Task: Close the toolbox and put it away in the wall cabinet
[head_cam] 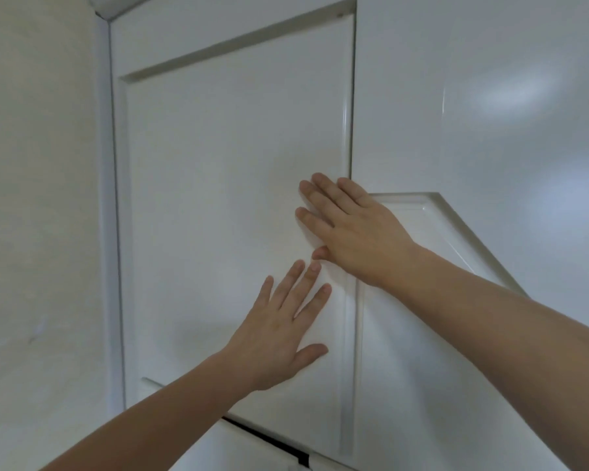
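A white panelled wall cabinet door [218, 198] fills the middle of the head view. My left hand [279, 328] lies flat against its lower right part, fingers spread. Higher up, my right hand [351, 226] rests flat near the door's right edge, fingers pointing left. A second white door [490, 96] stands to the right, swung towards me, its edge overlapping the first. Both hands hold nothing. The toolbox is not in view.
A pale wall [38, 198] runs down the left beside the white cabinet frame [111, 198]. A dark gap [269, 440] shows under the door's bottom edge.
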Motion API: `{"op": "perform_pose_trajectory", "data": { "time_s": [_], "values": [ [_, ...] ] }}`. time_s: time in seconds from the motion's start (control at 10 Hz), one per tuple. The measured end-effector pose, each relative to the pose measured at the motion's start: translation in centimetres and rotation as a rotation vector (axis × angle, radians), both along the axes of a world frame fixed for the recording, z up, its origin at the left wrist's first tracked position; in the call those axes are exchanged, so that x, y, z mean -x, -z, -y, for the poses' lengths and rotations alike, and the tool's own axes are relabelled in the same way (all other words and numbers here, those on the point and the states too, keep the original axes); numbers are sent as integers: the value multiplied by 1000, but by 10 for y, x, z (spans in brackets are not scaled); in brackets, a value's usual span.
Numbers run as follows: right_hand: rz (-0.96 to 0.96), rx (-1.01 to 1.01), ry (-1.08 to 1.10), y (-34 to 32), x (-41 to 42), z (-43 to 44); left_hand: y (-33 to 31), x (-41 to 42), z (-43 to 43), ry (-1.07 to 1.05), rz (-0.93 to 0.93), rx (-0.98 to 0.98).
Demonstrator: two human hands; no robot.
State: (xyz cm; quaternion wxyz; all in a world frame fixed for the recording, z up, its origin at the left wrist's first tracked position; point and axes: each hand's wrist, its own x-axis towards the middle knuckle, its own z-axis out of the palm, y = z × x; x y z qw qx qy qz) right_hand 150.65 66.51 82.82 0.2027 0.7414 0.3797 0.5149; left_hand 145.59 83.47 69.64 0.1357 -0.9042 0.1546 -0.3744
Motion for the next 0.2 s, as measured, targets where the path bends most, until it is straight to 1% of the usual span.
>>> {"op": "perform_pose_trajectory", "data": {
  "time_s": [0.1, 0.2],
  "values": [
    [-58, -55, -90, 3, 15, 2, -8, 35, -1, 232, -111, 410],
    [-144, -319, -369, 14, 39, 17, -34, 90, -5, 519, -278, 1019]
  ]
}}
